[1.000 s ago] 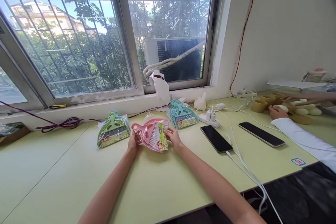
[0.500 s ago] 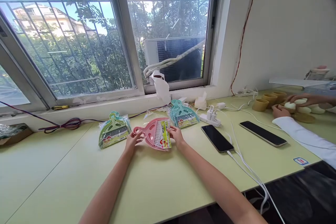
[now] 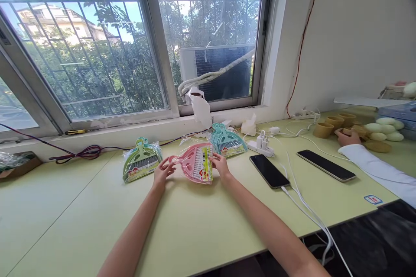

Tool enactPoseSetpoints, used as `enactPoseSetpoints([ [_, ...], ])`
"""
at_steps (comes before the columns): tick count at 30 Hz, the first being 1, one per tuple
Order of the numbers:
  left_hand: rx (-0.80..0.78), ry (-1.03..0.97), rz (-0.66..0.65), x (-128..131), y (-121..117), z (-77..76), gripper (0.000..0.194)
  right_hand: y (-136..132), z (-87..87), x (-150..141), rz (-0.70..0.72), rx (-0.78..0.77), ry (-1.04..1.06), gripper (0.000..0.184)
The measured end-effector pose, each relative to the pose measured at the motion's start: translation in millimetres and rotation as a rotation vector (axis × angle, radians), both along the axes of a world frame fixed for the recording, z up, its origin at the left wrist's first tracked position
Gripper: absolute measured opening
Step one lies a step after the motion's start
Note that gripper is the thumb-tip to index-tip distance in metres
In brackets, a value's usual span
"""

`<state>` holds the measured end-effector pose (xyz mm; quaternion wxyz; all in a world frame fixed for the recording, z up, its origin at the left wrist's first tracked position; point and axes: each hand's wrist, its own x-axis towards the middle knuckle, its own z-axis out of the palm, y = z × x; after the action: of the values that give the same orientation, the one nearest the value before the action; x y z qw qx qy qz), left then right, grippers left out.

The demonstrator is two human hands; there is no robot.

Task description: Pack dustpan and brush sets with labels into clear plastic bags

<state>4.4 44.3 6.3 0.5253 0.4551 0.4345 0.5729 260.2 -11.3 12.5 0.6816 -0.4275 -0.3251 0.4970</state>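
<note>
A stack of pink dustpan and brush sets [image 3: 194, 163], in clear wrap with a yellow label, is held between my hands just over the table. My left hand [image 3: 163, 173] grips the handle end, fingers curled round it. At the brush end, my right hand [image 3: 219, 164] has its fingers closed on the right edge by the label. Left of the pink sets lie green dustpan and brush sets [image 3: 142, 162]. Behind my right hand sit turquoise dustpan and brush sets [image 3: 229, 140], also wrapped.
Right of my arm are a charging phone [image 3: 269, 171], a white power strip [image 3: 261, 148] and a second phone [image 3: 325, 165]. A co-worker's hand [image 3: 347, 137] is among brown cups [image 3: 323, 130] and pale rounded items [image 3: 385, 129]. A cable bundle [image 3: 87, 153] lies at the left.
The pink sets have shifted slightly right and up, and their handle end is turned a little. At the right, the co-worker's one visible hand has moved toward the brown cups.
</note>
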Motion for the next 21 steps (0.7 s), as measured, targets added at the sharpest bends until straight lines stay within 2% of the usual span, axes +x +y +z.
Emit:
enactPoseSetpoints([
  [2, -0.020, 0.043, -0.067, -1.6, 0.1, -0.4, 0.061, 1.3, -1.5, 1.4, -0.024, -0.007, 0.009, 0.026],
  [5, -0.030, 0.118, -0.145, -0.6, -1.2, -2.0, 0.048, 2.3, -3.2, 1.6, -0.031, -0.022, 0.021, 0.025],
  [8, -0.031, 0.129, -0.092, 0.2, -2.2, -2.6, 0.035, 1.7, -2.5, 0.9, -0.016, -0.019, 0.019, 0.027],
  [12, -0.060, 0.040, 0.176, -13.6, 3.4, 0.3, 0.024, 0.8, 1.0, 4.9, -0.050, 0.001, 0.043, 0.027],
  [16, -0.068, -0.034, 0.570, -40.0, 17.5, 1.9, 0.019, 2.4, 1.3, 14.3, -0.127, -0.009, 0.099, 0.022],
  [19, 0.025, -0.046, 0.883, -50.5, 23.8, 3.6, 0.020, 3.7, -1.5, 17.0, -0.143, -0.037, 0.140, 0.021],
  [21, 0.128, -0.028, 0.987, -50.3, 22.2, 8.4, 0.022, 3.6, -3.4, 15.7, -0.132, -0.042, 0.158, 0.022],
])
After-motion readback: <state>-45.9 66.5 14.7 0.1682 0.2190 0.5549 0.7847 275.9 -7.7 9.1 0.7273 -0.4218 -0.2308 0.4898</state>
